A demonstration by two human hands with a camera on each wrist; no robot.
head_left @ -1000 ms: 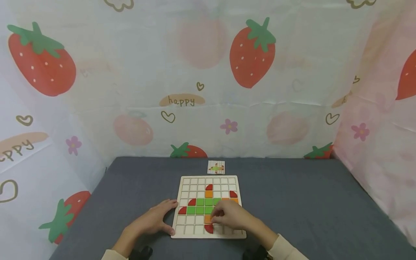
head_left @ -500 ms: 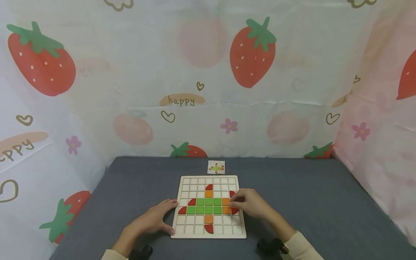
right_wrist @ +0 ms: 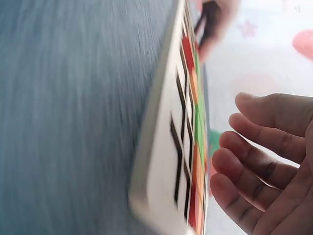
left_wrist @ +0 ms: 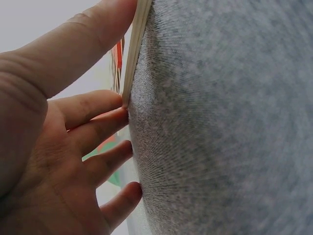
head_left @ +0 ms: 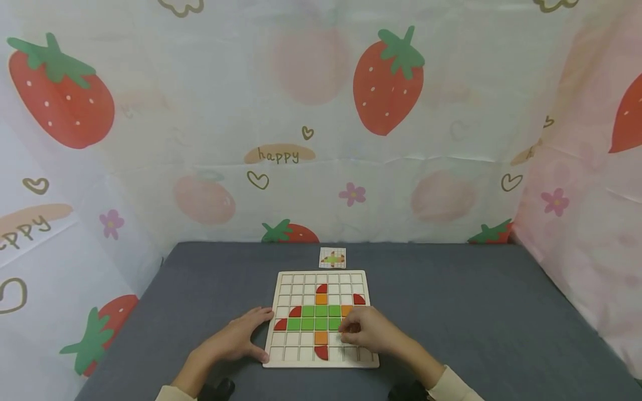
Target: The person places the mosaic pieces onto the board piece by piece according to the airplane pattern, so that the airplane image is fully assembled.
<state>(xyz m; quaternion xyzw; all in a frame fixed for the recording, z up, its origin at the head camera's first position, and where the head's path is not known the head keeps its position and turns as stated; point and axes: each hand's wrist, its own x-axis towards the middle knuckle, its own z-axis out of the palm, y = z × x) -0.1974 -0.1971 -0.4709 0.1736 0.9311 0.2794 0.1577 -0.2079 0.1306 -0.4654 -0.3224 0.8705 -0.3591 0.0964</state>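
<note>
A pale wooden grid board (head_left: pixel 290 277) lies on the table, with green square tiles (head_left: pixel 321 311), orange square tiles (head_left: pixel 321 337) and red quarter-round tiles (head_left: pixel 321 352) set in its cells. My left hand (head_left: pixel 239 337) rests at the board's left side, thumb by the near corner and fingertips along the edge, as the left wrist view also shows. Over the right half of the board hovers my right hand (head_left: pixel 373 331), hiding some tiles there. In the right wrist view its loosely bent fingers (right_wrist: pixel 229 161) hold nothing and stand apart from the board.
A small picture card (head_left: pixel 332 258) with a coloured tile pattern lies just beyond the board's far edge. Dark grey cloth (head_left: pixel 451 295) covers the table. A strawberry-print curtain (head_left: pixel 230 128) rises behind and along both sides.
My right hand went right to the board's right-hand tiles, then came back left and nearer. The left hand stays at the board's edge. No tile has visibly moved.
</note>
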